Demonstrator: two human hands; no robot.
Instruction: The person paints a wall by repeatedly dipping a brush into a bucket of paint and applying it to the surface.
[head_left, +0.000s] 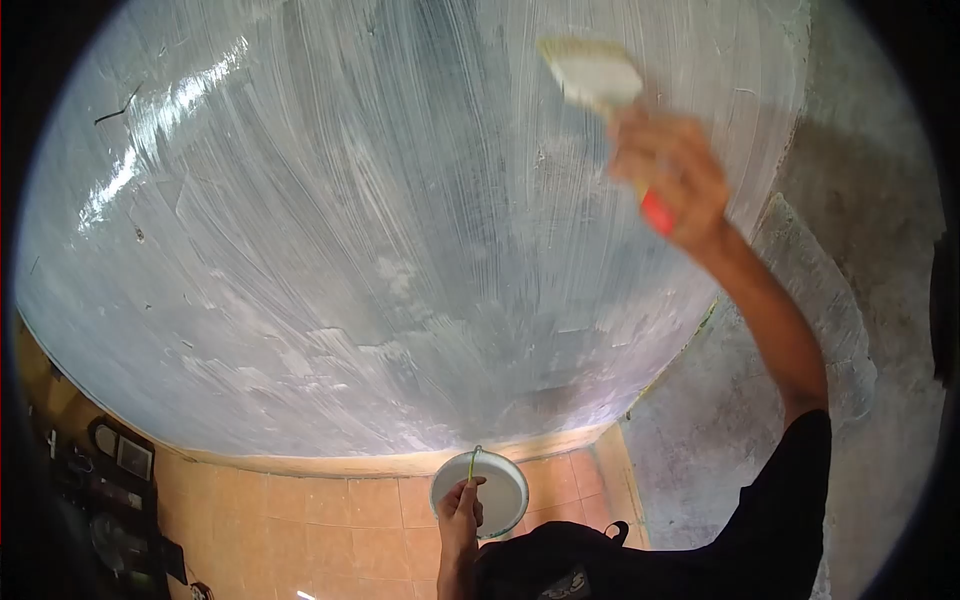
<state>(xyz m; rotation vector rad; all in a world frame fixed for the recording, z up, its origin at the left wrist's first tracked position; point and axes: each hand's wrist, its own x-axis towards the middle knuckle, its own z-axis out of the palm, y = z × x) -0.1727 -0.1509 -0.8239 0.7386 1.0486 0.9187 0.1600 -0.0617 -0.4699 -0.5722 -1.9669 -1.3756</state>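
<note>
A wide brush (598, 78) with pale bristles and a red-tipped handle is held up against the streaked grey-white wall (400, 200). My right hand (672, 172), slightly blurred, is wrapped round its handle, high and right of centre. Low in the view, my left hand (461, 508) grips the thin yellow-green handle of a round white bucket (505, 490), its fingers closed at the near left side of the rim. Pale material shows inside the bucket.
Orange floor tiles (330, 520) run along the wall's foot. At the lower left stand dark shelves (105, 500) with a fan and other items. A rougher grey wall (720, 400) adjoins on the right, beyond the corner.
</note>
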